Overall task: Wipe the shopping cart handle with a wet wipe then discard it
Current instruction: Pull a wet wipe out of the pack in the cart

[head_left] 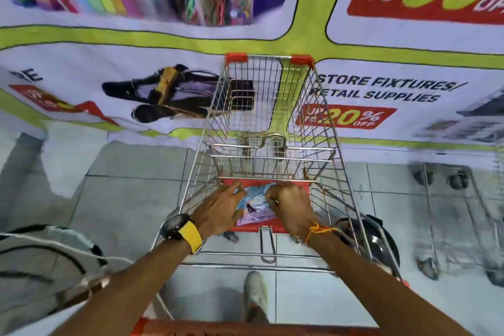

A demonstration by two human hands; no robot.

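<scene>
A wire shopping cart (321, 123) stands in front of me, and its red handle (245, 329) runs along the bottom edge of the view. A blue and lilac wet wipe packet (255, 206) lies on the cart's red child seat flap (304, 187). My left hand (221, 206), with a black watch on a yellow strap, grips the packet's left side. My right hand (290, 206), with an orange thread at the wrist, pinches the packet's top right. The hands hide much of the packet, and no loose wipe shows.
A large sale banner (381, 90) hangs close behind the cart's front. More wire carts (458, 213) stand at the right. A black round object (379, 243) sits beside the cart's right side. My shoe (255, 294) rests on the tiled floor (131, 199) below the cart.
</scene>
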